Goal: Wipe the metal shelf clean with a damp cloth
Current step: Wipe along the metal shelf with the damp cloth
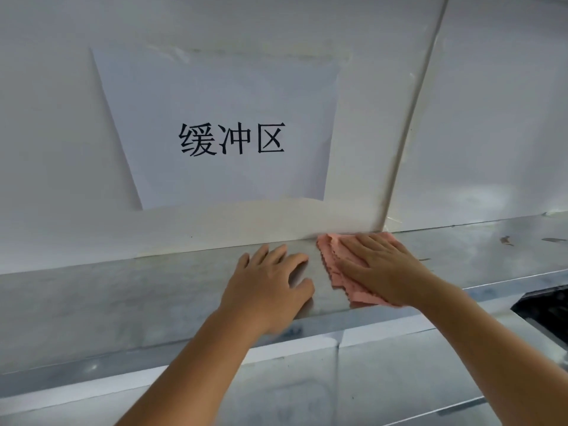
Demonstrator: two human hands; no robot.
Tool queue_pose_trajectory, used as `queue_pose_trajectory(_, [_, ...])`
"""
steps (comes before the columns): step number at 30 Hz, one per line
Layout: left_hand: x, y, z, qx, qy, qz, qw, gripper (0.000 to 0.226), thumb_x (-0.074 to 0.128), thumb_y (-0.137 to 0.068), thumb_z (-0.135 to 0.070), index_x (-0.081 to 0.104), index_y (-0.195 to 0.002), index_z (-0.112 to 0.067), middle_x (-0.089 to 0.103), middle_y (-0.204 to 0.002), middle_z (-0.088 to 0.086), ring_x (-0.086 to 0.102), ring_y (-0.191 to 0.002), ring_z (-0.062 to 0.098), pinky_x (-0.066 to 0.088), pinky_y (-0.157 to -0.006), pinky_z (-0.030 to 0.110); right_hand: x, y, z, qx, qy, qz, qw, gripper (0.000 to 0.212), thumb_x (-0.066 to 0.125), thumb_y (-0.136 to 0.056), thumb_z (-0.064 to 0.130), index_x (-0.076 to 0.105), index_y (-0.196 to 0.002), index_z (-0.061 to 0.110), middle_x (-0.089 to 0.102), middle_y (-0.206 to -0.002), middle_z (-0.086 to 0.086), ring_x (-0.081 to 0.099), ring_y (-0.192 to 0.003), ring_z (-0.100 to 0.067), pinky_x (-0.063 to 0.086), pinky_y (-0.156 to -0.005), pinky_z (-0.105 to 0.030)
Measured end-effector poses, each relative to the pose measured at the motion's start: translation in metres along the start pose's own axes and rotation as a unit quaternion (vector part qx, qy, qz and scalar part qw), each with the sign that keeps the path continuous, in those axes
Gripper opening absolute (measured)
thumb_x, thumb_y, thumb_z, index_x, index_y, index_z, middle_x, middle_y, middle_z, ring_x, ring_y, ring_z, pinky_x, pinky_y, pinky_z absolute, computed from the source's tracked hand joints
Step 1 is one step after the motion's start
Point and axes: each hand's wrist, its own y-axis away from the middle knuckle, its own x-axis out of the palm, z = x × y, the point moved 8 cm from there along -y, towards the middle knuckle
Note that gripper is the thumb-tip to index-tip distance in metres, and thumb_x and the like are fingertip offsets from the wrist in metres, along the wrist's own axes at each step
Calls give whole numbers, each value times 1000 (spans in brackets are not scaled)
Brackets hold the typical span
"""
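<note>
A pink cloth with a zigzag edge lies flat on the metal shelf, its far edge against the wall. My right hand presses down on the cloth, palm flat and fingers spread toward the wall. Just left of the cloth, my left hand rests flat on the bare metal with fingers apart, holding nothing. The shelf surface is dull grey and runs from left to right across the view.
A white wall rises straight behind the shelf, with a paper sign printed in black characters. A white vertical strip runs down the wall to the cloth. Small dark marks dot the shelf at right. A lower metal ledge lies below.
</note>
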Motion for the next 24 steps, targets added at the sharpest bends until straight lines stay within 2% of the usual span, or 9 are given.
queue_pose_trajectory(6, [-1,1,0,-13,15,5,1000,54,26,-98,-60,27,-151,-50,17,-170,-11,5,-157,18,5,-126,47,16,35,-7,-22,-12,7,1000,82,76,-75,27,41,-149,18,58,-149,-27,61,-130,-53,55,-94,-70])
queue_pose_trajectory(9, [-1,0,-1,-20,14,5,1000,53,27,-98,-59,28,-151,-50,18,-170,-11,6,-157,18,6,-126,47,13,22,-35,-2,17,-9,1000,57,53,-96,39,36,-149,26,56,-152,-26,58,-132,-53,52,-100,-69])
queue_pose_trajectory(16, [-3,-3,-15,-40,11,3,999,54,29,-95,-58,30,-148,-51,22,-167,-12,7,-156,20,8,-125,51,34,48,-33,-8,12,76,997,96,93,-62,33,46,-145,17,55,-151,-30,59,-132,-54,54,-95,-72])
queue_pose_trajectory(18, [-1,-8,-30,-31,16,5,999,54,30,-95,-59,30,-149,-50,24,-166,-12,9,-155,20,8,-125,51,24,43,-35,-16,0,38,999,63,64,-92,45,42,-147,23,47,-160,-25,50,-142,-51,45,-108,-71])
queue_pose_trajectory(19, [0,-11,-39,-25,17,8,999,54,30,-96,-59,30,-149,-50,23,-167,-11,9,-155,21,7,-125,51,20,37,-40,9,-25,57,998,60,28,-104,60,36,-154,28,38,-168,-17,38,-152,-44,34,-119,-66])
queue_pose_trajectory(20, [3,-15,-48,-20,17,11,1000,55,30,-96,-60,29,-150,-50,21,-168,-11,8,-155,21,6,-125,51,21,30,-46,19,-56,73,996,87,-9,-95,76,28,-161,32,26,-175,-6,23,-160,-33,21,-128,-58])
queue_pose_trajectory(21, [5,-18,-56,-17,17,13,1000,56,29,-96,-61,28,-151,-50,19,-169,-10,6,-156,22,5,-125,52,21,25,-52,37,-91,77,992,111,-29,-79,84,21,-165,35,17,-177,1,13,-163,-25,12,-130,-52])
queue_pose_trajectory(22, [8,-21,-63,-16,16,14,1000,58,29,-96,-61,26,-153,-50,17,-170,-10,4,-157,22,4,-125,53,23,28,-53,38,-106,89,990,117,-33,-74,86,20,-165,34,16,-177,1,12,-163,-26,12,-130,-53])
queue_pose_trajectory(24, [13,-28,-72,-19,15,17,1000,59,29,-96,-62,24,-154,-50,15,-171,-10,2,-157,23,3,-125,53,27,42,-44,-11,-74,110,991,74,7,-100,67,30,-157,26,36,-169,-17,34,-154,-46,31,-119,-68])
